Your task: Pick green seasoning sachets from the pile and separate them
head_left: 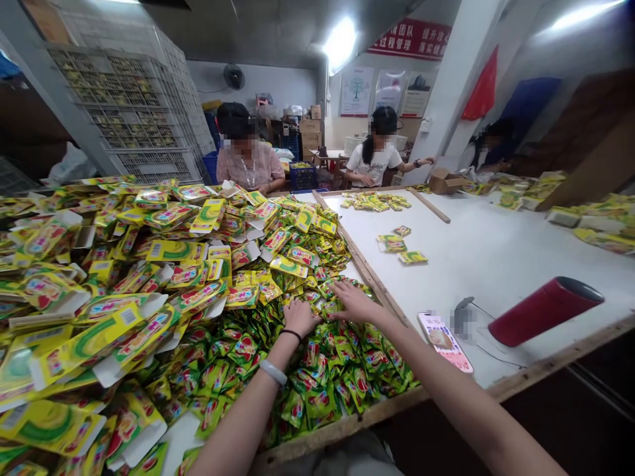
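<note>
A heap of small green candy packets [317, 396] fills the middle of the table in front of me. My left hand [300, 317], with a dark beaded bracelet and a pale bangle on the wrist, is pressed into the heap. Its fingers curl downward, and whatever they hold is hidden. Just right of it, my right hand [354, 303] reaches over the packets with fingers stretched out and apart, its fingertips touching the heap. Yellow printed cartons [173, 251], several with open flaps, are piled to the left and behind the packets.
A wooden strip [370, 271] divides the white table. Right of it are a phone [445, 342], a red tumbler [546, 311], a thin cable and a few cartons [413, 257]. Several people sit across the table; stacked crates [124, 99] stand at back left.
</note>
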Tool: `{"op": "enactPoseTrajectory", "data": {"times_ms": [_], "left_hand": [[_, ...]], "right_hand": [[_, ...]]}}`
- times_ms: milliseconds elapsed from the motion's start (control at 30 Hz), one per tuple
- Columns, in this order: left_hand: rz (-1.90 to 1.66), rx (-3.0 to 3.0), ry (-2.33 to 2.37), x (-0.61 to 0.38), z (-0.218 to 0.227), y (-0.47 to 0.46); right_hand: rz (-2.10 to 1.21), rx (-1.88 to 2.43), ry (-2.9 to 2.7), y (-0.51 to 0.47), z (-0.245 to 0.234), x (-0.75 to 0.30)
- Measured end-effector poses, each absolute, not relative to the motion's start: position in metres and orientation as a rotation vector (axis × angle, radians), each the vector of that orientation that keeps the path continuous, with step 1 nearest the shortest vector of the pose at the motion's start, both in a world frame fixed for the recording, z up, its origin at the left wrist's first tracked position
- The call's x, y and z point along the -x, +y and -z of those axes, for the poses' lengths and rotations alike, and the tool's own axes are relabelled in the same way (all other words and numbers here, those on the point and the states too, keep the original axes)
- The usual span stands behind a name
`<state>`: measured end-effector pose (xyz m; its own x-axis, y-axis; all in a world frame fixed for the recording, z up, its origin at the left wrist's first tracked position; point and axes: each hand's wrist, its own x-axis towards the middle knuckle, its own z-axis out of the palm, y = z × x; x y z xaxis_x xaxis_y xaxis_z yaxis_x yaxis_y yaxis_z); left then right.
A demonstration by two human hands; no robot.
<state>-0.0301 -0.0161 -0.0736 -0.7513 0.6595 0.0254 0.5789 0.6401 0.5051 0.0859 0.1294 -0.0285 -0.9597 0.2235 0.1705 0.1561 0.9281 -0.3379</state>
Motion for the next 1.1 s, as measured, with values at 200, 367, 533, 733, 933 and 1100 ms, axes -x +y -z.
{"op": "enactPoseTrajectory", "data": {"times_ms": [200, 367, 533, 733, 933, 1100], "left_hand": [[-1.191, -1.148, 2.509, 0.037, 0.078, -0.033], [-1.559, -1.013, 2.248, 0.028, 0.078, -0.032], [-1.73, -0.733, 1.645, -0.022, 0.068, -0.037], [-1.759, -0.39, 1.452, -0.044, 0.057, -0.051], [-1.727, -0.584, 1.481, -0.048, 0.047, -0.057], [-1.686, -0.732, 1.619, -0.052, 0.048, -0.058]], "right_hand": [[-0.776, 0.346, -2.753, 0.11, 0.048, -0.087], [-1.189, 0.614, -2.309, 0.093, 0.05, -0.112], [-1.57, 0.614, -1.899, 0.056, 0.059, -0.124], [-1.833, 0.562, -1.704, 0.055, 0.058, -0.142], [-1.914, 0.528, -1.68, 0.065, 0.046, -0.152], [-1.733, 0.54, -1.766, 0.057, 0.044, -0.148]]}}
